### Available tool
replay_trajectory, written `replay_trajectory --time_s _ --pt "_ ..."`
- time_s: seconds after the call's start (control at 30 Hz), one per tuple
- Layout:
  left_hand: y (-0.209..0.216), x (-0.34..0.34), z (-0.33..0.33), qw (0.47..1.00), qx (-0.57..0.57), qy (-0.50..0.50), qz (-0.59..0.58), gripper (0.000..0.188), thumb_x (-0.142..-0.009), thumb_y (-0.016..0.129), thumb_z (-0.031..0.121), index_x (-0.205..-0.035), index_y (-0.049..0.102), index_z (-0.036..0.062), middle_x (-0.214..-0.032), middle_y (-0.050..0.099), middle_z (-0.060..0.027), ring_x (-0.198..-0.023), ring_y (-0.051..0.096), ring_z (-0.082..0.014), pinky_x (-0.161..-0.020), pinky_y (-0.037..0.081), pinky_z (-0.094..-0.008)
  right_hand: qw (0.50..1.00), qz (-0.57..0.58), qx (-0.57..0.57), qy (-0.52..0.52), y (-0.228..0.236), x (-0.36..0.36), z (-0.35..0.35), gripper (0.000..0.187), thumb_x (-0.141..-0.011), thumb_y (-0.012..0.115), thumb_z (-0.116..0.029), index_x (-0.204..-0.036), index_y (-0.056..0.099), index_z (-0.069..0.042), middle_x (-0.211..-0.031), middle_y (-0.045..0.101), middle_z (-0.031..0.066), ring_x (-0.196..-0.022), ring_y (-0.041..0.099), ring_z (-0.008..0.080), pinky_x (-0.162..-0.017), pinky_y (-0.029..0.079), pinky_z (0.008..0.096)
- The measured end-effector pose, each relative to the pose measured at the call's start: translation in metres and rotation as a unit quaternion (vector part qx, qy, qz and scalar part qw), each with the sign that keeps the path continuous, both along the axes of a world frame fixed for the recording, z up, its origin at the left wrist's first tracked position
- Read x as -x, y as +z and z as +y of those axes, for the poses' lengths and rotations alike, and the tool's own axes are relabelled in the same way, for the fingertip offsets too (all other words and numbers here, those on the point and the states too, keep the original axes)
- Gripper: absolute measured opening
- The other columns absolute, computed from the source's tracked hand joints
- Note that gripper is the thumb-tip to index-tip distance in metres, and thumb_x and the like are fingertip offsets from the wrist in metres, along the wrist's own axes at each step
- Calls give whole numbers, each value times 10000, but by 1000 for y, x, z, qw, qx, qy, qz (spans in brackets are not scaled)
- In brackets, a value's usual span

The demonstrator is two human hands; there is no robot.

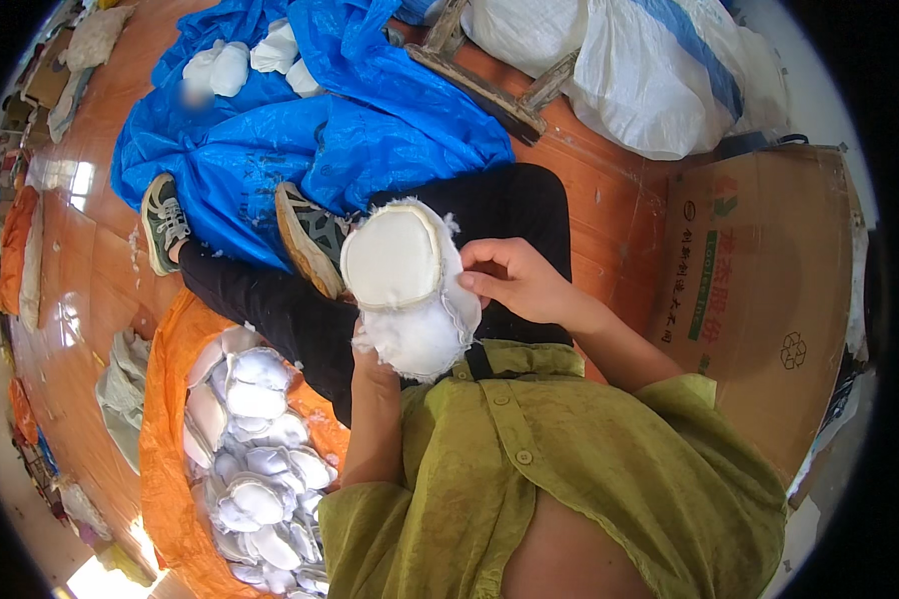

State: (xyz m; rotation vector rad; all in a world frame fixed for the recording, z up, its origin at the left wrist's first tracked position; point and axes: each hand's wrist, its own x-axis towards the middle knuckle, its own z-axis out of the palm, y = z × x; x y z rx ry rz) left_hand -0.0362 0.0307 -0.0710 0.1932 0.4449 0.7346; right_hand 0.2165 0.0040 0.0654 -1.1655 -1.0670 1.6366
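Padded white cup (pixel 395 258) held up over my lap, both hands on it.

My left hand (pixel 370 367) grips the stack of frayed white pads (pixel 420 334) from below, fingers mostly hidden behind it; my right hand (pixel 514 280) pinches the ragged right edge between thumb and fingertips. Looks like I'm sorting or peeling one pad off the stack. Next move, as I judge it, calls for a firm pinch on the top piece alone, so the loose fibres don't drag the others. Orange sack (pixel 165 439) of like pads (pixel 260 459) lies at my left, blue tarp (pixel 270 140) ahead, cardboard box (pixel 769 299) at right.
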Motion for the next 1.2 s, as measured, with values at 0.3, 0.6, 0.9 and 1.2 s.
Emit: replay_trajectory --time_s 0.3,0.6,0.9,1.2 --pt "25 -13 11 968 5 84 237 247 -958 490 126 -1159 571 8 -1042 651 -73 -839 627 -155 -717 512 -272 990 -125 -26 -61 -8 -2 2 188 -920 626 -125 -769 566 -31 -653 542 -32 -557 484 30 -506 400 199" --pt "140 -58 -11 846 -300 2 440 148 -919 596 57 -1056 599 2 -914 631 -41 -781 580 -74 -631 462 -191 980 -182 -14 -77 -16 15 -2 178 -879 649 -106 -751 599 7 -636 587 63 -554 527 103 -520 417 267" --pt "117 -66 -8 802 -329 -111 487 228 -865 685 150 -1014 622 -11 -819 657 -57 -687 591 -123 -652 485 -248 968 -231 -74 -60 -11 17 -11 119 -854 623 -103 -801 617 3 -658 619 127 -584 590 234 -558 443 330" --pt "107 -73 -12 634 -445 -94 626 194 -821 636 126 -851 613 -65 -680 641 -137 -604 612 -195 -595 477 -314 964 -252 -75 -38 -15 22 -18 133 -851 615 -128 -775 601 -19 -681 608 155 -625 585 329 -578 436 399"
